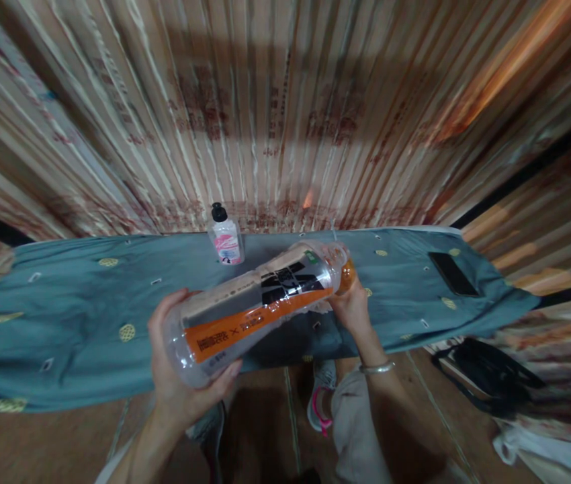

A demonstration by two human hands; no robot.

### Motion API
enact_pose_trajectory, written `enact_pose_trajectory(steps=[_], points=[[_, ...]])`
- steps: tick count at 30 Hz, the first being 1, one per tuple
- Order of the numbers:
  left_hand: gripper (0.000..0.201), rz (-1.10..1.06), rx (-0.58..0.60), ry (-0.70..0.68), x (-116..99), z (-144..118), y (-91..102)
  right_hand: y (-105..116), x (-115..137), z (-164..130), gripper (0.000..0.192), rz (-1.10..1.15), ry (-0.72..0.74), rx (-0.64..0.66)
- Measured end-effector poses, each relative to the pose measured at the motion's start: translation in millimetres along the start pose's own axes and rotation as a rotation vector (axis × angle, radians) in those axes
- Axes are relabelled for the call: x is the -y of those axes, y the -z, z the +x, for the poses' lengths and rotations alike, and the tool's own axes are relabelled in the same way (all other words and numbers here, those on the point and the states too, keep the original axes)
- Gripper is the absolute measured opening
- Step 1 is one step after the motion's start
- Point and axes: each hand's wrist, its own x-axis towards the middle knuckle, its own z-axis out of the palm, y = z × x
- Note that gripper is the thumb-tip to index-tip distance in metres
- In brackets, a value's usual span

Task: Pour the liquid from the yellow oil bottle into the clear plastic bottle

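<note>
A large clear plastic bottle (pixel 260 306) with an orange, white and black label is held tilted in the air above the cloth-covered table. Its base end lies in my left hand (pixel 179 376), whose fingers and thumb wrap round it. At the upper right end, my right hand (pixel 353 302) closes about the orange cap (pixel 346 274). The fingers of that hand are partly hidden, and I cannot tell whether the cap is on tight. Behind the large bottle stands a small clear bottle (pixel 228 242) with a black top and pink print, upright and touched by neither hand.
A dark phone (pixel 453 273) lies at the right end of the green-blue tablecloth (pixel 129 296). Patterned curtains (pixel 265 121) hang behind the table and at both sides. A black bag (pixel 492 373) is on the lower right, near a white cloth (pixel 542 447).
</note>
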Motion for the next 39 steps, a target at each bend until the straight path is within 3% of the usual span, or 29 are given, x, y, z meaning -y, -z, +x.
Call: enact_pose_trajectory(steps=[8,22,28,39], points=[[0.099,-0.006,-0.045,0.034,0.5,-1.2,0.2,0.6,1.9,0.1,0.083,0.004,0.025,0.006],[0.101,0.023,-0.007,0.010,-0.7,0.0,1.3,1.3,1.0,0.2,0.079,-0.015,0.013,0.008],[0.090,0.005,-0.009,0.079,-6.8,1.0,1.4,1.5,2.8,0.4,0.078,0.005,0.022,0.009],[0.101,0.031,0.001,0.019,-1.9,0.9,1.7,0.9,2.1,0.0,0.076,-0.005,0.046,0.001]])
